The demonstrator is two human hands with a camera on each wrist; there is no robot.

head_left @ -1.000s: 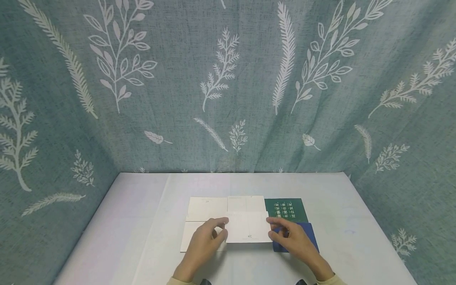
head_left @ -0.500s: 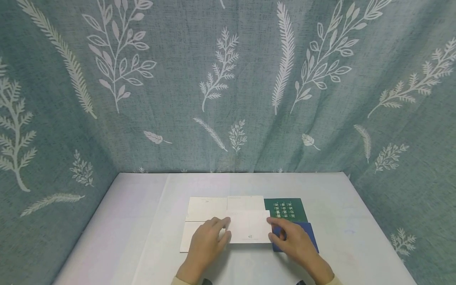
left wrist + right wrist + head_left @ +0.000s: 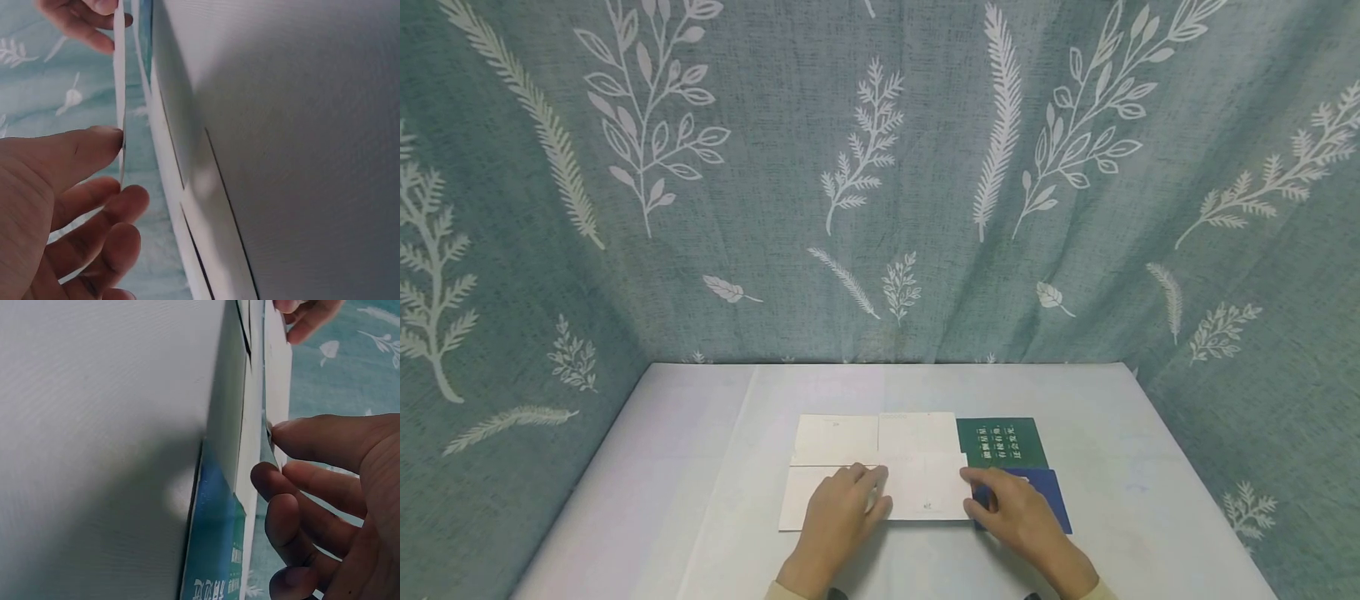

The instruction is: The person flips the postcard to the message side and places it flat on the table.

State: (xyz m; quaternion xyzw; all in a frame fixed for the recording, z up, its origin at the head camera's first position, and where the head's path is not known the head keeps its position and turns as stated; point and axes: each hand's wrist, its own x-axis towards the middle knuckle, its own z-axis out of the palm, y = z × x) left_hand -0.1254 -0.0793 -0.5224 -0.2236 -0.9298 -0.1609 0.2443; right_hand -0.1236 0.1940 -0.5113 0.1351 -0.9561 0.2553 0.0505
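Observation:
Both hands hold a white card [image 3: 925, 487] by its short sides, above the table, in the head view. My left hand [image 3: 837, 517] pinches its left edge between thumb and fingers; my right hand [image 3: 1026, 517] pinches the right edge. The left wrist view shows the card [image 3: 120, 75] edge-on in the left hand [image 3: 75, 206]. In the right wrist view the right hand [image 3: 331, 494] grips the card [image 3: 278, 375]. Beneath and behind lie cream cards [image 3: 835, 439] [image 3: 917, 429], a green card [image 3: 1003, 442] and a blue card [image 3: 1051, 492], partly covered by the right hand.
A white table [image 3: 700, 467] carries the cards in two rows near its middle. Green-grey curtains [image 3: 880, 208] with white leaf patterns stand behind the table and along both sides.
The held card has shifted slightly toward the front edge of the table, with both hands on it. The left hand has moved a little to the right. The cards on the table have not moved.

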